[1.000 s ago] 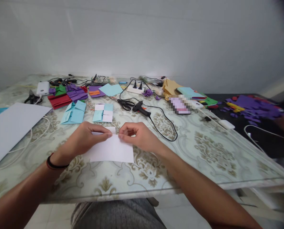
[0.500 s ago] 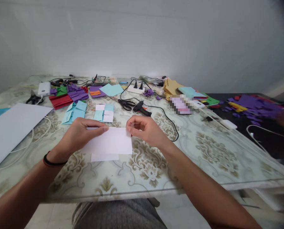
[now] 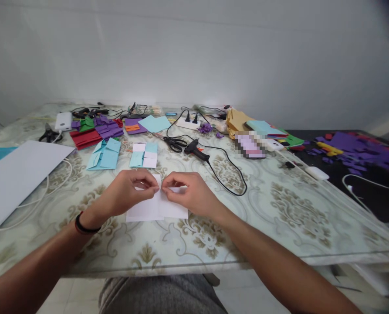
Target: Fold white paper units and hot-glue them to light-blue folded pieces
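Floral worktop (image 3: 253,192) | your left hand (image 3: 130,189) and right hand (image 3: 194,189) pinch white paper (image 3: 142,211), each grip closed thumb-to-finger | it spreads beneath, toward you, long axis crosswise, equally near both.

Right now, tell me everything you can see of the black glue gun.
The black glue gun looks like plastic, with an orange patch beside its grip. It lies on the patterned tablecloth, grip slanting rightward and toward the viewer. A black cable leaves the grip's end and loops rightward. Black scissors lie just left; whether they touch is unclear. Neither left hand nor right hand touches it.
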`<state>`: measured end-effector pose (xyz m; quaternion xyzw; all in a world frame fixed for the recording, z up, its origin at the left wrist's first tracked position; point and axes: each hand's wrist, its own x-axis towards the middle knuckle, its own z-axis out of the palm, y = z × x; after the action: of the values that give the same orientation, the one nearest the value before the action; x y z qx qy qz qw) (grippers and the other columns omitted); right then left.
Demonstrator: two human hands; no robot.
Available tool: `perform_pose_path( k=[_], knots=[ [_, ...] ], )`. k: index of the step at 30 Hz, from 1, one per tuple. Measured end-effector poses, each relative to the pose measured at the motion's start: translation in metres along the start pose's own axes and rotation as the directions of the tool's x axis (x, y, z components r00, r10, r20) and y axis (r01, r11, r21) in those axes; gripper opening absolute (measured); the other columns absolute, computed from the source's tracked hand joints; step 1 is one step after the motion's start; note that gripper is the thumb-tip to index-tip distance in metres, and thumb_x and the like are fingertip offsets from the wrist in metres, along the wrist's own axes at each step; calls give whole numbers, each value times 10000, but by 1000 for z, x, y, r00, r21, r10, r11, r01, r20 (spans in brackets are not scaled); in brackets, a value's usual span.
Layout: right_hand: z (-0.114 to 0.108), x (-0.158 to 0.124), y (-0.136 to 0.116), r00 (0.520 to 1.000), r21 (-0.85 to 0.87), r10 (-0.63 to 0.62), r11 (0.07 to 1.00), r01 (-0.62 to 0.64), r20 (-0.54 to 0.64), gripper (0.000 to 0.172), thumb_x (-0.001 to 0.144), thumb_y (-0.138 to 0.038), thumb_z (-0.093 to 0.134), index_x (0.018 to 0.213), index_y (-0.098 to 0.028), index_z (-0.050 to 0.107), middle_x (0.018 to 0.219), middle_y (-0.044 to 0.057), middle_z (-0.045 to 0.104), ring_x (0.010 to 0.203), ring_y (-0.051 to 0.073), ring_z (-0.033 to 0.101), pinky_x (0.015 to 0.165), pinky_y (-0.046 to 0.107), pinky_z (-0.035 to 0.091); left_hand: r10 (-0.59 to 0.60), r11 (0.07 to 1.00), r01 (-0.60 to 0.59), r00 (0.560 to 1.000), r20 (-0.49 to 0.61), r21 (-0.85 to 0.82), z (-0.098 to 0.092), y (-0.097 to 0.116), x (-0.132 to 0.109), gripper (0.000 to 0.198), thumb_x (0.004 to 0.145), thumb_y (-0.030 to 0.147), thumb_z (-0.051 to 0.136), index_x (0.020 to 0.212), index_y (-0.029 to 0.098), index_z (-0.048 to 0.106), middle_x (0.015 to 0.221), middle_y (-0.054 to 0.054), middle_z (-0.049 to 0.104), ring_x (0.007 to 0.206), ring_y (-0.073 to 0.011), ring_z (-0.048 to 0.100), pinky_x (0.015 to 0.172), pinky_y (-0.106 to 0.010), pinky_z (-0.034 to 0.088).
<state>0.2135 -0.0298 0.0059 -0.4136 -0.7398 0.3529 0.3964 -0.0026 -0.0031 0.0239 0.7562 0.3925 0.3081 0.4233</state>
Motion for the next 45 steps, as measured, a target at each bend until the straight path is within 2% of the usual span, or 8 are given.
perform_pose_path(
  k=[4,10,24,27,31,35,39,45],
  knots=[
    [0,0,0,1000,18,-3,1000,3,-2,49,836,-192,669,815,-201,712,825,-1,750,796,157,678,805,272,520,-42,999,41,999,18,14,-3,3,0,101,761,260,717,762,166,752,841,-51,773,779,-173,716,794,-271,607],
    [-12,6,4,996,59,77,996,-74,-55,67,832,-246,677,822,-188,708,824,14,735,805,164,666,736,259,489,-127,992,127,992,-23,3,-14,2,2,159,746,323,740,747,165,724,782,-47,758,720,-170,681,659,-248,528],
    [-23,12,14,986,166,148,977,-134,-73,134,791,-308,708,783,-175,688,748,1,687,682,129,593,665,256,447,-225,973,217,969,-102,-81,-27,-5,6,158,726,303,767,775,155,737,665,-6,707,624,-139,623,581,-226,434],
    [-23,12,13,990,157,128,981,-117,-61,131,790,-303,720,781,-175,692,764,5,695,697,131,604,673,257,456,-176,984,175,977,-123,-20,-28,-5,7,149,742,301,752,786,161,731,734,-23,737,687,-155,658,615,-230,478],
    [-17,9,10,991,119,130,985,-128,-8,116,815,-293,718,802,-178,710,811,14,723,755,141,641,728,265,484,-83,995,83,997,-9,57,-20,-4,6,211,800,361,744,907,179,760,911,-57,799,825,-186,724,748,-259,562],
    [-7,6,9,990,103,136,985,-140,47,104,833,-283,704,821,-180,715,842,17,743,815,156,670,795,283,506,-63,994,57,996,64,90,-8,-4,4,216,843,392,718,837,184,777,846,-50,807,784,-185,733,752,-265,577],
    [-3,5,8,994,33,105,994,-106,41,63,836,-241,691,819,-187,719,835,13,745,828,164,668,822,296,509,-38,995,32,998,59,97,-3,-4,1,166,846,325,698,796,181,765,797,-35,797,732,-167,715,703,-241,559],
    [0,3,8,997,0,61,998,-61,49,32,823,-190,692,807,-194,719,835,11,746,807,163,651,797,289,508,9,992,-19,997,77,123,5,-7,-3,139,869,280,670,850,186,770,833,-28,791,764,-164,702,742,-244,552]
  ],
)
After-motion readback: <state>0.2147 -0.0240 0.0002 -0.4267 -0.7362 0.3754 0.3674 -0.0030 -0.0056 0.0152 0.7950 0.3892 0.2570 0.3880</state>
